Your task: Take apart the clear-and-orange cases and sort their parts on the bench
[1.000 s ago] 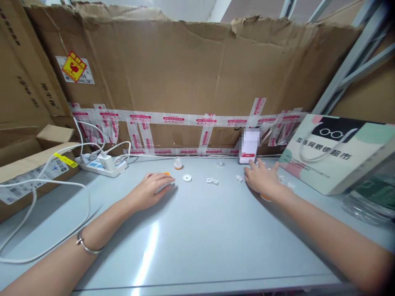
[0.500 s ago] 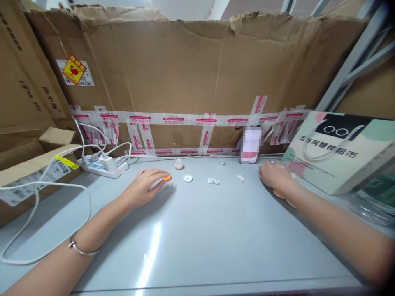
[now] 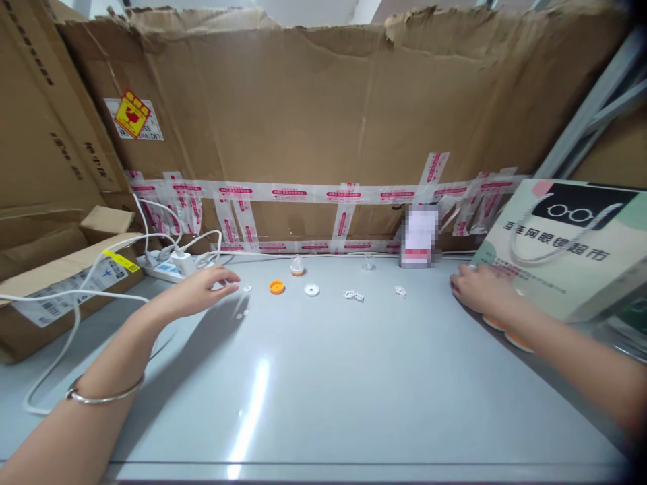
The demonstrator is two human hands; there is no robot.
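My left hand (image 3: 211,288) is over the left of the table, thumb and fingers apart with nothing seen between them. Just right of its fingertips lies a small white disc (image 3: 247,288), with two small pale pieces (image 3: 242,314) nearer me. An orange ring-shaped cap (image 3: 276,287) and a white ring (image 3: 311,289) lie farther right. Behind them stands a clear dome on an orange base (image 3: 297,267). My right hand (image 3: 475,288) rests low beside the paper bag, its fingertips turned from view. Orange-and-white round pieces (image 3: 519,341) show partly below my right forearm.
Small white cut-out parts (image 3: 353,296) and another white part (image 3: 400,291) lie mid-table. A clear dome (image 3: 368,263) and a phone (image 3: 420,236) are at the back. A power strip (image 3: 169,271) with cables is left; the paper bag (image 3: 561,249) stands right.
My left hand has let go of the orange cap, now on the table, and moved left. Small white pieces now show near it. My right hand appears slightly farther right as the view shifted.
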